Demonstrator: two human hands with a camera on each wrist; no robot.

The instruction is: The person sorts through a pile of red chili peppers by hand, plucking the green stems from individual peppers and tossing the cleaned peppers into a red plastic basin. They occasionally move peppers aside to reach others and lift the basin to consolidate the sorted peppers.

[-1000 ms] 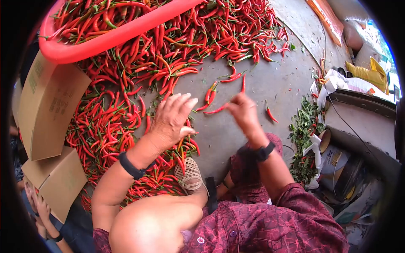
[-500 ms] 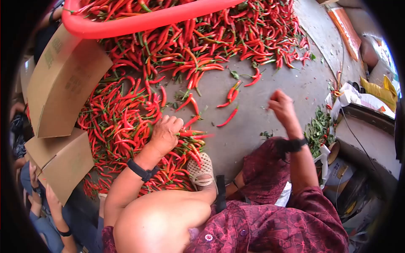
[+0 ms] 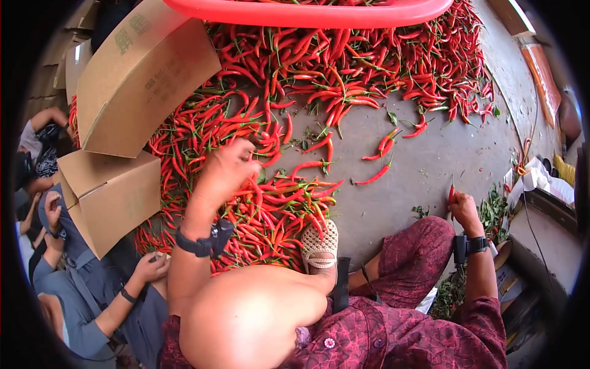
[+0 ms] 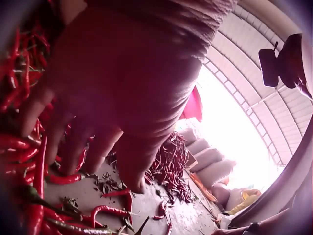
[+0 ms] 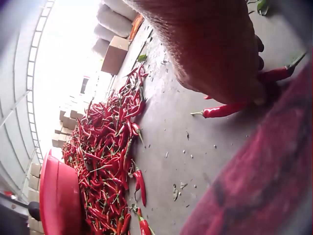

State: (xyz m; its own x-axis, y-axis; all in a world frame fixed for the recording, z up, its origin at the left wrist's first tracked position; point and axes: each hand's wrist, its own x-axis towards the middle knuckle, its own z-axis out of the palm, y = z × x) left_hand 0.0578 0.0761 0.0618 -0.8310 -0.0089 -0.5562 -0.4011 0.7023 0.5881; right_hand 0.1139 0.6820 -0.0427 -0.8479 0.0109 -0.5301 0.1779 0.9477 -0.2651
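Note:
Red chili peppers (image 3: 270,215) with green stems lie in a large heap on the floor. My left hand (image 3: 224,175) is over the near part of the heap, its fingers loosely spread and pointing down in the left wrist view, holding nothing visible. Off to the right, beside the knee, my right hand (image 3: 465,212) pinches a red chili pepper (image 3: 452,194) close to the floor. In the right wrist view that chili's stem end (image 5: 217,111) sticks out past the fingers, and another chili (image 5: 276,74) shows on the hand's far side. A few loose chilies (image 3: 375,175) lie between the hands.
A red plastic basin (image 3: 319,15) stands at the far edge of the heap. Cardboard boxes (image 3: 114,197) are on the left, near another person's arms (image 3: 117,307). A woven shoe (image 3: 319,243) touches the near chilies. Green leaves (image 3: 493,215) lie at the right.
The head view has swung, shifting the scene. My right hand has gone from mid-floor to beside the right knee, lower down. My left hand dipped to the near chilies, then moved back up over the heap.

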